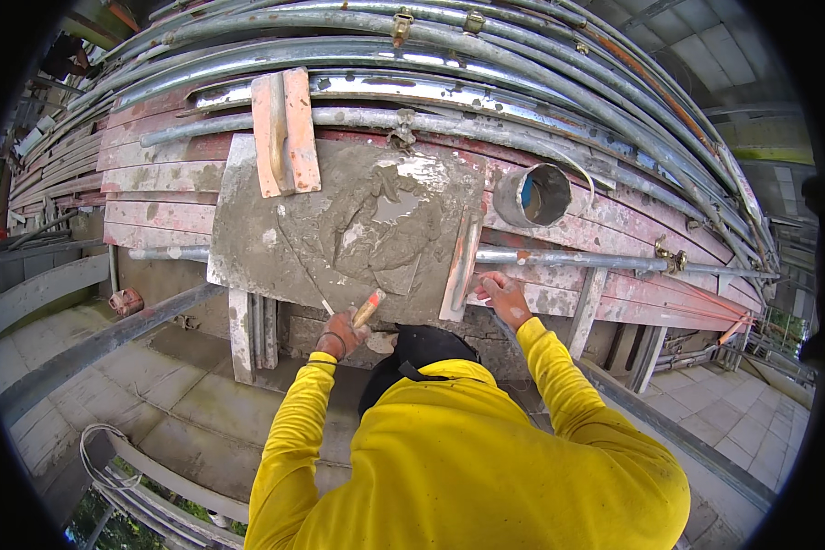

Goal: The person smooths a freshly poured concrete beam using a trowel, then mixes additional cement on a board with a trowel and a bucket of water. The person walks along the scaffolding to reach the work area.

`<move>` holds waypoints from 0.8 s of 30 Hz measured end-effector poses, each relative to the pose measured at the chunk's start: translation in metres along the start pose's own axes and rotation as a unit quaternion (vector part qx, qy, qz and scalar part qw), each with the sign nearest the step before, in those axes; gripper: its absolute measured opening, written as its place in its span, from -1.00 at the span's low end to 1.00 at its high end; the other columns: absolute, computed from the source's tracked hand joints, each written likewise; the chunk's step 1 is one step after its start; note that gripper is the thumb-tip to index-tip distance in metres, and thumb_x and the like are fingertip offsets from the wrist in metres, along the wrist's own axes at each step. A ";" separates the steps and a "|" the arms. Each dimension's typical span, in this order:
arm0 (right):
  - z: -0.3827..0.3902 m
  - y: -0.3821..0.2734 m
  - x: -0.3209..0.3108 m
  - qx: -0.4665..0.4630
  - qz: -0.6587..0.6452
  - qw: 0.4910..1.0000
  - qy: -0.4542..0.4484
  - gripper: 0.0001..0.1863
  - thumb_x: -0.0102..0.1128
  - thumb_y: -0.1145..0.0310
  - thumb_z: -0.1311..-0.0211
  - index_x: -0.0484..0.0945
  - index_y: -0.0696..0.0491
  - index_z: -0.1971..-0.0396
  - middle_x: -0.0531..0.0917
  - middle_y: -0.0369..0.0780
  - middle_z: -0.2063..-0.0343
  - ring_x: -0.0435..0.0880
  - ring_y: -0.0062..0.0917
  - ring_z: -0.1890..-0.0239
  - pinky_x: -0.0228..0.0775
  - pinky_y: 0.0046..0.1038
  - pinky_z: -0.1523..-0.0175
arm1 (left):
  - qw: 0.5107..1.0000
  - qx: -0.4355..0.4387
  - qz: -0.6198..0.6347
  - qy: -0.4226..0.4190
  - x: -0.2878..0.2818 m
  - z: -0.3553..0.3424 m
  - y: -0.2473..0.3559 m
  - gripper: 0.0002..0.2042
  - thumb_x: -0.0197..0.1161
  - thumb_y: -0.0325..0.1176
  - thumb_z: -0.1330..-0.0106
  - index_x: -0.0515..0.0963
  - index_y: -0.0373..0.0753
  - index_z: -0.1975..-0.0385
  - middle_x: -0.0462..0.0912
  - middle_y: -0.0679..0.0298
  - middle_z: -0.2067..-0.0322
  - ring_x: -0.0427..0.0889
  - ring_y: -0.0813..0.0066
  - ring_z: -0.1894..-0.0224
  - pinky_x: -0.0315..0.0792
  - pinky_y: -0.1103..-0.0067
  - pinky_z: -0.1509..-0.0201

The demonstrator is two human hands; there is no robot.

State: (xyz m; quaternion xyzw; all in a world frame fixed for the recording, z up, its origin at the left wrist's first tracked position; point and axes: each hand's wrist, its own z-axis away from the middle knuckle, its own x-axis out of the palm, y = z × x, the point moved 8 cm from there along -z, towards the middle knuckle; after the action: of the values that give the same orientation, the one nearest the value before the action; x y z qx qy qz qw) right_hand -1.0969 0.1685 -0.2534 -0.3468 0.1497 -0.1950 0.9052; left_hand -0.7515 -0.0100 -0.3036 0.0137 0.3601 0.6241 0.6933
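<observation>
My left hand (342, 334) is closed round a trowel's wooden handle (370, 309) at the near edge of a mortar board (238, 234); the trowel blade (382, 342) shows beside my body. A thin rod or cord (304, 263) runs from that hand across the board. My right hand (504, 300) has its fingers curled together beside a plastering float (460, 268) at the board's right edge; what they pinch, if anything, is too small to tell. Wet grey mortar (390, 240) is heaped mid-board. Another float (300, 137) with a long handle lies at the far left corner.
A mortar-crusted bucket (521, 203) with a wire handle stands right of the board on reddish planks (605, 243). Long metal pipes (357, 117) with clamps lie along the far side. A rail (92, 353) crosses at left above a tiled floor (183, 403).
</observation>
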 end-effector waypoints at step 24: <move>-0.034 0.002 -0.033 -0.056 0.046 0.996 0.055 -0.70 0.09 0.29 -0.45 0.61 0.21 0.06 0.71 -0.28 0.31 0.62 -0.64 0.28 0.48 -0.51 0.11 | 0.615 -0.038 0.752 -0.234 0.028 -0.052 0.172 -0.83 0.11 -0.15 -0.46 0.37 -0.05 0.30 0.38 0.49 0.61 0.32 0.66 0.70 0.26 0.65 0.65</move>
State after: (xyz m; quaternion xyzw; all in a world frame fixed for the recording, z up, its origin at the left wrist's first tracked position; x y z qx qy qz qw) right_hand -1.1397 0.1653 -0.2747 -0.3780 0.2259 -0.1638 0.8827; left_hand -0.9266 0.0298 -0.2754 0.3990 0.0252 0.9156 0.0426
